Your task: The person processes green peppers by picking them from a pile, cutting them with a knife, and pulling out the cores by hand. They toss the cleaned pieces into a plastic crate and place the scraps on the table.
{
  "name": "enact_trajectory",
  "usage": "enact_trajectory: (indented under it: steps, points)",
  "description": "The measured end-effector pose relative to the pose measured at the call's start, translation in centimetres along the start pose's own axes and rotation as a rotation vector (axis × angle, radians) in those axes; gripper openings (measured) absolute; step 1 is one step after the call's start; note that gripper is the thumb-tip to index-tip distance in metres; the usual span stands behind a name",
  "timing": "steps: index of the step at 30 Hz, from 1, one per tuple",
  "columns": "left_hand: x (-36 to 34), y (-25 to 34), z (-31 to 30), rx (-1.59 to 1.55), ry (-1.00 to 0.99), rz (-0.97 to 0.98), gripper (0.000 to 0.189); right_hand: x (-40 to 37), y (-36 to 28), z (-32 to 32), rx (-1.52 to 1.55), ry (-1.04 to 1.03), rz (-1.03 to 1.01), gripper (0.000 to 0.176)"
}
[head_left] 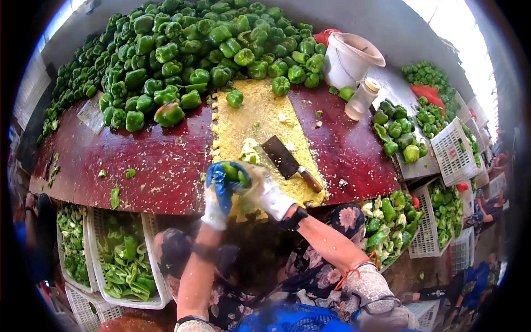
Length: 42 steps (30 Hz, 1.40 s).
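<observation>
My left hand (219, 189), in a blue and white glove, is closed round a green bell pepper (231, 172) above the yellow mat (249, 105). From the other side, my right hand (264, 192) in a white glove closes against the same pepper; its fingers are blurred by motion. Just beyond my hands lies a pale pepper core with seeds (250, 150). A cleaver (282, 157) with a wooden handle rests on the mat, close to my right hand, its handle pointing towards me.
A large heap of green bell peppers (166, 55) covers the back of the red table (144, 160). A white bucket (345, 61) and a clear jar (362, 99) stand at the right. Below the table edge, white crates (160, 260) hold cut peppers (130, 265). Other people are at the far right.
</observation>
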State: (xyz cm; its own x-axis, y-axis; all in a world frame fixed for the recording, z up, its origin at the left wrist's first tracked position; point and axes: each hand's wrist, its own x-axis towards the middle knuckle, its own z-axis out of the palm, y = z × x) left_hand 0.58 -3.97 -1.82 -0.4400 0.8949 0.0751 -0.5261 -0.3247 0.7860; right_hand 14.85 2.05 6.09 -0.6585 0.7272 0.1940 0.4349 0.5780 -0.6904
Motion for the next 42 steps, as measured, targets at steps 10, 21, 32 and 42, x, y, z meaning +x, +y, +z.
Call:
enact_trajectory:
  steps: [10,21,32,42]
  points:
    - [0.0,-0.6,-2.8,-0.105,0.453,-0.023,0.035,2.2,1.7,-0.5,0.15,0.293,0.243,0.038]
    - [-0.6,4.5,-0.3,0.121,0.612,-0.199,0.036,5.2,-23.1,5.2,0.618,-0.37,-0.115,0.09]
    - [3.0,21.1,-25.1,0.431,0.724,0.522,0.061,0.9,8.1,-7.7,-0.421,0.065,0.223,0.071]
    - [1.0,18.4,-32.1,2.242,0.791,-0.085,0.063,-1.9,20.1,-8.6,-0.14,-0.143,0.229,0.053]
